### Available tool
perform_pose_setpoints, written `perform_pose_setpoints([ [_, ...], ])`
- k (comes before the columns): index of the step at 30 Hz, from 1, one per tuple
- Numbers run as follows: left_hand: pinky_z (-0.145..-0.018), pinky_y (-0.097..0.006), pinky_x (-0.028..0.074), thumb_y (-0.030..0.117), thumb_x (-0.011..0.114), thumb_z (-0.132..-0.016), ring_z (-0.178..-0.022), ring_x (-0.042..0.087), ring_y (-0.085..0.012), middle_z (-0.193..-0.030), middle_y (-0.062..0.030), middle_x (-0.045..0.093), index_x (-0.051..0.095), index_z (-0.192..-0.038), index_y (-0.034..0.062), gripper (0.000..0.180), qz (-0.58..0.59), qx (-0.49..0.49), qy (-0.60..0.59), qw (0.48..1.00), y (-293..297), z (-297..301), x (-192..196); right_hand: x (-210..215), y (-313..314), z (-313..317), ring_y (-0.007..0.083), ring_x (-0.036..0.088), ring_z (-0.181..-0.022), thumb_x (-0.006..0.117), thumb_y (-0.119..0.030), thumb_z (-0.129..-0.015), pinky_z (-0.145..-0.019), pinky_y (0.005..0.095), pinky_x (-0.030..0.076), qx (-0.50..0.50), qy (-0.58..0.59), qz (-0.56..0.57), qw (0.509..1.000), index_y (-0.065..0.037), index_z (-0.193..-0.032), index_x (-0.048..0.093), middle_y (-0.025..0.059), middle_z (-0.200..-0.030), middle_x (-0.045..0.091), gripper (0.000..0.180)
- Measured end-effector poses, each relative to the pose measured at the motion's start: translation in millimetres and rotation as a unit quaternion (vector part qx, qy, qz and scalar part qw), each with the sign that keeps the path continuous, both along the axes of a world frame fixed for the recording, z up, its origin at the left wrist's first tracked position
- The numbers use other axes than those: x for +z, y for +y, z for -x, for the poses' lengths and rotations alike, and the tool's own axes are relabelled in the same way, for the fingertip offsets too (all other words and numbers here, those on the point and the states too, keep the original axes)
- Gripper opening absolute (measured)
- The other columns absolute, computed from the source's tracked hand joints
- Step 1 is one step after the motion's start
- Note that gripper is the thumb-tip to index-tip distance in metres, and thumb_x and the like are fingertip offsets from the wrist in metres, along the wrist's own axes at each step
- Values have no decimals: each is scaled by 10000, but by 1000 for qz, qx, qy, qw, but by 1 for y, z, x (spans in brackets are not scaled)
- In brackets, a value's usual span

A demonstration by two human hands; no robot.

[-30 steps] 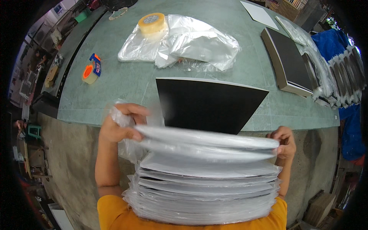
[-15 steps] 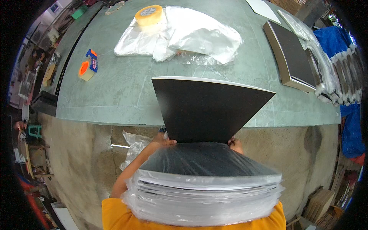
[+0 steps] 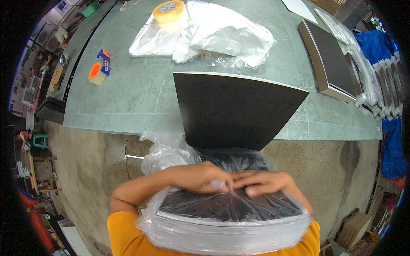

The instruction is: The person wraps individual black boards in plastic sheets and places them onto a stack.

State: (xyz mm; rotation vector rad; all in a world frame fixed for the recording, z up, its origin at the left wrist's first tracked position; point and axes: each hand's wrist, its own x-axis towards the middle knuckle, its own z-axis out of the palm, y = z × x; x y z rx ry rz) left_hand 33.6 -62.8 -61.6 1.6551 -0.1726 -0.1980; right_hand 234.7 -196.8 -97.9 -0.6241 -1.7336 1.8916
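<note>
A stack of black boards in clear plastic bags lies close in front of me, its topmost bag (image 3: 183, 204) creased toward my fingers. My left hand (image 3: 209, 177) is closed on the film near the middle, with a blurred whitish bit at its fingers. Beside it, almost touching, my right hand (image 3: 267, 181) holds the same film between thumb and outstretched fingers. Beyond both hands a bare black board (image 3: 239, 111) with a pale far edge slants up past the table edge. Loose clear plastic (image 3: 164, 153) bunches left of that board's lower end.
On the green table (image 3: 141, 98) lie a tape dispenser (image 3: 100, 70), a yellowish tape roll (image 3: 169, 12) and a pile of clear bags (image 3: 230, 36). A thick black board stack (image 3: 329, 57) sits at the right, near wrapped bundles (image 3: 388, 85). A person (image 3: 24, 138) is at far left.
Both hands have come back toward me from the bare board's near corners onto the bagged stack. The top bag's film is now creased, and loose plastic bulges higher at the left.
</note>
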Motion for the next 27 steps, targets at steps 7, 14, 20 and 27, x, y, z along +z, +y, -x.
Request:
perform_pose_setpoints([
  [7, -634, -385, 433, 351, 544, -802, -707, 574, -311, -743, -150, 577, 546, -799, 38, 312, -208, 124, 127, 962, 15, -5, -153, -102, 14, -13, 298, 399, -1152, 389, -558, -814, -957, 354, 303, -66, -385, 199, 899, -120, -1226, 439, 158, -1243, 426, 604],
  [14, -479, -239, 420, 360, 426, -882, -545, 510, -77, -597, -25, 525, 528, -753, 31, 368, 62, 483, -28, 873, 47, -69, 34, 23, 73, 9, 135, 569, -754, 583, -223, -805, -673, 254, 459, -266, -4, 89, 960, 9, -886, 548, 66, -835, 597, 248],
  [20, -504, -232, 349, 374, 348, -901, -540, 440, -96, -578, -21, 482, 513, -633, 25, 470, -139, 557, -118, 810, 73, -44, 53, 27, 58, -18, 131, 569, -757, 660, -171, -736, -725, 255, 453, -141, -68, -80, 985, 1, -1008, 542, 58, -834, 594, 343],
  [27, -468, -300, 350, 252, 493, -860, -498, 413, -174, -567, -109, 406, 489, -688, -8, 311, -296, 439, -149, 835, 37, -70, 33, 55, 64, 6, 79, 528, -612, 664, -142, -722, -555, 221, 435, -458, -192, 1, 868, 26, -833, 559, 24, -704, 583, 227],
])
